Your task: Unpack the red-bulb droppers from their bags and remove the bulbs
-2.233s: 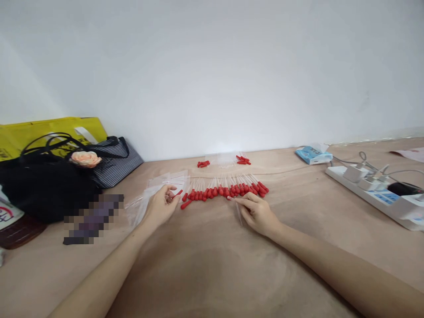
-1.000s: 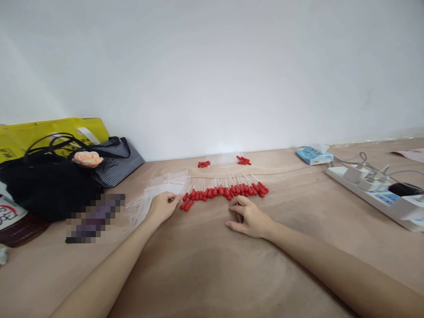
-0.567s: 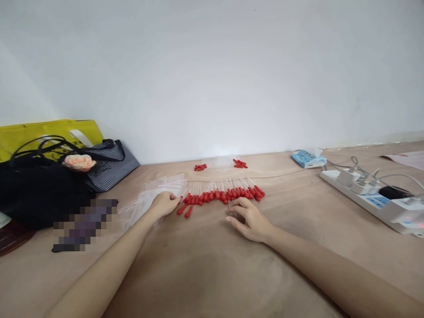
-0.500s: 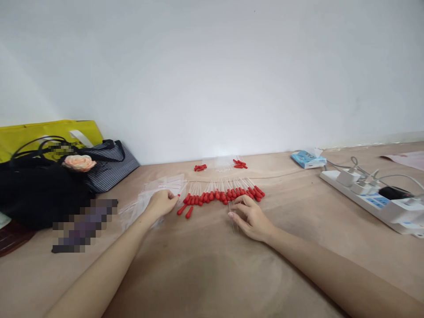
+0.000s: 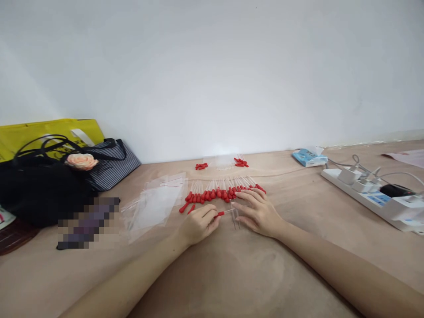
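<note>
My left hand (image 5: 200, 223) is closed in a pinch on a dropper (image 5: 219, 214), its red rubber bulb at my fingertips and its thin glass tube pointing right. The tube's far end reaches the fingers of my right hand (image 5: 261, 214); whether they touch it is unclear. My right hand has its fingers apart, over a few loose glass tubes (image 5: 235, 219) on the table. Just beyond both hands lies a row of droppers (image 5: 212, 194), red bulbs towards me. Separate red bulbs (image 5: 183, 207) lie left of the row, partly behind my left hand.
Clear zip bags (image 5: 155, 205) lie in an overlapping pile at left. Near the wall are bagged droppers (image 5: 241, 162) and more red bulbs (image 5: 201, 166). A tissue pack (image 5: 308, 157) and a power strip (image 5: 371, 198) with plugs are at right, handbags (image 5: 111, 165) at far left.
My left hand has moved right and nearer me, from beside the zip bags to my right hand, with the red bulb in it. The bulb now shows on a glass tube. My right hand's fingers have spread.
</note>
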`<state>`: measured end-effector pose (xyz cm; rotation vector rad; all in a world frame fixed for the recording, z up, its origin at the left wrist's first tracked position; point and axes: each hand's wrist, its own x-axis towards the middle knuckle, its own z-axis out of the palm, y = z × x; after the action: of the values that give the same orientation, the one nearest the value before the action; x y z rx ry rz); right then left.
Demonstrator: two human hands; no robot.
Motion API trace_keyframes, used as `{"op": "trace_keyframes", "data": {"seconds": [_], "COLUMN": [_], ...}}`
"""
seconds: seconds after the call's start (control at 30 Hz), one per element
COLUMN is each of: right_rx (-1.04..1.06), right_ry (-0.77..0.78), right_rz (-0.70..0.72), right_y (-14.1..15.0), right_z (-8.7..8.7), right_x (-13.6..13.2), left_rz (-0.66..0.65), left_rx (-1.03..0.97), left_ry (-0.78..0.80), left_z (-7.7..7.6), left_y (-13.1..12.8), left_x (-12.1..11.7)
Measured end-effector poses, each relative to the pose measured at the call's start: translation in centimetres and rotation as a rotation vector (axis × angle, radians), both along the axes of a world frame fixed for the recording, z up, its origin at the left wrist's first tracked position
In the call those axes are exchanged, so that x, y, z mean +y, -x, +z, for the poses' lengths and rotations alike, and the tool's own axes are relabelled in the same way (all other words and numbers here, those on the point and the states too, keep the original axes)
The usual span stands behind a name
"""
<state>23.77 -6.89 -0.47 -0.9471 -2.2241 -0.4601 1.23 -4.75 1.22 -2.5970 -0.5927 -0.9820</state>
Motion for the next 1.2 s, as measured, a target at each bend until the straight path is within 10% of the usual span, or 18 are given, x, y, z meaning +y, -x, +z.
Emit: {"op": "trace_keyframes", "data": {"seconds": [1.2], "right_rx": [0.029], "right_ry": [-0.104], "right_rz": [0.129], "right_y": [-0.5], "right_z": [-0.3], "right_x": [-0.1], "left_rz": [-0.007], "left_rx": [-0.059], "left_ry": [0.191], "left_z": [-0.9], "left_y": [1.5], "left_x": [0.3]}}
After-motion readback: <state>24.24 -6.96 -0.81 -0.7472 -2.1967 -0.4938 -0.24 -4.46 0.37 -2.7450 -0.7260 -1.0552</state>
